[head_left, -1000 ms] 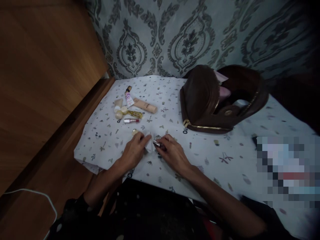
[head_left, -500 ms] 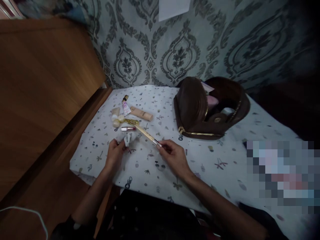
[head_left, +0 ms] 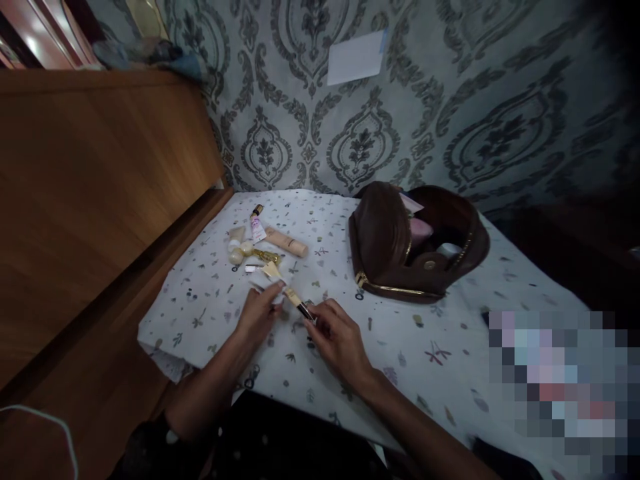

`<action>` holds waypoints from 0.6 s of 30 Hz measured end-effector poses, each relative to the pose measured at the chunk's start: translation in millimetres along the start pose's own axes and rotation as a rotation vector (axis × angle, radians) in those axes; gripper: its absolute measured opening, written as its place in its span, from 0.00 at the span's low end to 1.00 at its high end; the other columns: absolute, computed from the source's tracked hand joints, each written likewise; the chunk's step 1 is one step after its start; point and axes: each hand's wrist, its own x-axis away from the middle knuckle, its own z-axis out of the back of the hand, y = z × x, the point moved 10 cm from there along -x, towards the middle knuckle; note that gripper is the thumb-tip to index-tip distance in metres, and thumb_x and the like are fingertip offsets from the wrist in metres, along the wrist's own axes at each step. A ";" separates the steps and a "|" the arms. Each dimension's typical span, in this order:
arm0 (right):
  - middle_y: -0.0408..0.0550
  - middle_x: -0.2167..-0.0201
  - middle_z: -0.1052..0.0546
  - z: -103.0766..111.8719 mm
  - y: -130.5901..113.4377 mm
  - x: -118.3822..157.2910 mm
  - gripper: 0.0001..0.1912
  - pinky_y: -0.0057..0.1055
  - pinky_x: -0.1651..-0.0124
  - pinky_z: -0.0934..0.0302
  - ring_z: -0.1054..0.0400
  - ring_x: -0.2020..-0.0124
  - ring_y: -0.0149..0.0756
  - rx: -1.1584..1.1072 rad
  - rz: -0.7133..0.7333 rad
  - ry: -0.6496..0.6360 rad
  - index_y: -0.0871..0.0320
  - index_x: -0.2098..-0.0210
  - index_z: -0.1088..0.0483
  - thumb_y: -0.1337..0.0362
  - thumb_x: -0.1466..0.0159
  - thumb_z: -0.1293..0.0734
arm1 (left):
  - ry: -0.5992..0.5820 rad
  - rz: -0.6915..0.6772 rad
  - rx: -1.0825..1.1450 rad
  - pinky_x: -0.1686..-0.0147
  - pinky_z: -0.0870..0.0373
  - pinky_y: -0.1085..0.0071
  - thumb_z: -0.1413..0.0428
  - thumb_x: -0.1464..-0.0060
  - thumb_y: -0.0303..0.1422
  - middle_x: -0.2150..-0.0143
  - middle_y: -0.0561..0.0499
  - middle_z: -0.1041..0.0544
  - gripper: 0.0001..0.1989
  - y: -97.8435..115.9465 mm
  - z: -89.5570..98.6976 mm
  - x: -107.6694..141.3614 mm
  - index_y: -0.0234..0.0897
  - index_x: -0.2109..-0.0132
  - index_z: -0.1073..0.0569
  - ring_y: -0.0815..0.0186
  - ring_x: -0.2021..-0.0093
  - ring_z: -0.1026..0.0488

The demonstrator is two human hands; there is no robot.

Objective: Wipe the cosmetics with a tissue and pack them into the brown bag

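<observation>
My right hand [head_left: 340, 337] pinches the dark end of a slim gold cosmetic stick [head_left: 293, 297]; its exact kind is unclear. Against the stick's middle, my left hand [head_left: 259, 313] presses a crumpled white wipe [head_left: 274, 288], its fingers closed. Just beyond lies a lipstick [head_left: 251, 268], partly covered by the wipe and stick. Near it are a beige tube [head_left: 287, 241], a small white-and-pink tube [head_left: 257, 229], a gold ornate item [head_left: 267, 256], pale round pieces [head_left: 241, 253] and a small black-and-gold piece [head_left: 257, 210].
A brown zip bag [head_left: 383, 240] stands open at the right with items inside. The patterned cloth [head_left: 400, 347] covers the table. A wooden cabinet [head_left: 100, 200] borders the left, and a papered wall [head_left: 300, 133] the back. A blurred-out patch [head_left: 560, 373] hides something at right.
My left hand has moved right and brought the wipe onto the gold stick. My right hand still grips its dark end, slightly farther left. The view has tilted up a little.
</observation>
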 end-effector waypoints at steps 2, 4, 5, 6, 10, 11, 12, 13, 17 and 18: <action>0.46 0.71 0.30 -2.7 0.0 1.1 0.07 0.29 0.69 0.37 0.34 0.73 0.33 -0.033 0.002 -0.019 0.56 0.60 0.27 0.62 0.33 0.36 | 0.043 -0.030 0.043 0.85 0.59 0.81 0.29 0.71 0.37 0.76 0.62 0.33 0.26 17.1 11.0 -9.5 0.37 0.66 0.33 0.81 0.83 0.45; 0.46 0.71 0.29 -4.7 2.4 1.1 0.09 0.29 0.70 0.36 0.34 0.74 0.33 -0.079 -0.027 -0.035 0.56 0.60 0.26 0.59 0.34 0.35 | 0.032 -0.015 0.078 0.86 0.58 0.82 0.28 0.72 0.37 0.77 0.62 0.34 0.27 23.9 15.6 -15.0 0.37 0.67 0.35 0.81 0.84 0.45; 0.46 0.71 0.29 -6.2 4.1 0.8 0.10 0.29 0.70 0.37 0.34 0.74 0.33 -0.105 -0.052 -0.050 0.56 0.61 0.26 0.57 0.34 0.35 | 0.009 0.003 0.089 0.86 0.57 0.83 0.28 0.71 0.37 0.78 0.62 0.35 0.27 23.6 15.2 -16.1 0.37 0.67 0.35 0.81 0.84 0.45; 0.46 0.72 0.28 -8.3 6.2 0.4 0.10 0.29 0.70 0.37 0.34 0.74 0.33 -0.129 -0.083 -0.069 0.56 0.63 0.26 0.56 0.34 0.35 | -0.015 0.021 0.097 0.86 0.57 0.83 0.28 0.71 0.38 0.78 0.62 0.35 0.27 21.6 13.9 -15.9 0.36 0.68 0.36 0.81 0.84 0.45; 0.45 0.74 0.28 -18.1 16.7 -0.1 0.13 0.28 0.71 0.38 0.34 0.74 0.33 -0.253 -0.242 -0.134 0.57 0.67 0.26 0.53 0.36 0.34 | -0.067 0.047 0.118 0.85 0.59 0.84 0.27 0.73 0.42 0.78 0.63 0.35 0.30 4.5 5.7 -6.3 0.36 0.68 0.35 0.82 0.84 0.45; 0.45 0.74 0.28 -21.0 20.2 0.6 0.14 0.28 0.72 0.38 0.35 0.74 0.33 -0.305 -0.289 -0.146 0.57 0.67 0.26 0.52 0.37 0.34 | -0.074 0.049 0.109 0.85 0.58 0.83 0.26 0.73 0.42 0.78 0.63 0.34 0.30 -1.4 2.6 -2.4 0.36 0.67 0.34 0.82 0.84 0.45; 0.44 0.74 0.27 -23.8 23.7 1.7 0.15 0.28 0.73 0.39 0.35 0.75 0.32 -0.361 -0.333 -0.156 0.57 0.66 0.26 0.51 0.37 0.34 | -0.086 0.059 0.088 0.85 0.58 0.83 0.26 0.73 0.42 0.78 0.62 0.34 0.30 -8.3 -1.4 1.8 0.36 0.67 0.33 0.82 0.84 0.45; 0.44 0.75 0.28 -26.4 26.9 2.9 0.16 0.28 0.74 0.39 0.36 0.77 0.32 -0.415 -0.371 -0.165 0.57 0.65 0.26 0.50 0.37 0.34 | -0.103 0.071 0.061 0.85 0.57 0.82 0.27 0.72 0.42 0.78 0.62 0.33 0.29 -15.5 -5.9 6.1 0.35 0.67 0.33 0.81 0.83 0.44; 0.40 0.80 0.30 -30.1 33.4 5.9 0.17 0.28 0.76 0.42 0.38 0.80 0.30 -0.525 -0.415 -0.175 0.58 0.66 0.26 0.50 0.39 0.33 | -0.174 0.111 -0.026 0.82 0.52 0.79 0.28 0.68 0.41 0.77 0.58 0.30 0.23 -35.9 -20.5 19.0 0.34 0.72 0.31 0.78 0.81 0.39; 0.40 0.81 0.31 -30.2 34.1 6.3 0.16 0.28 0.76 0.42 0.38 0.80 0.30 -0.531 -0.414 -0.178 0.58 0.66 0.26 0.50 0.39 0.33 | -0.175 0.108 -0.042 0.82 0.51 0.79 0.28 0.68 0.40 0.77 0.58 0.30 0.22 -36.7 -21.1 20.0 0.34 0.71 0.30 0.77 0.80 0.39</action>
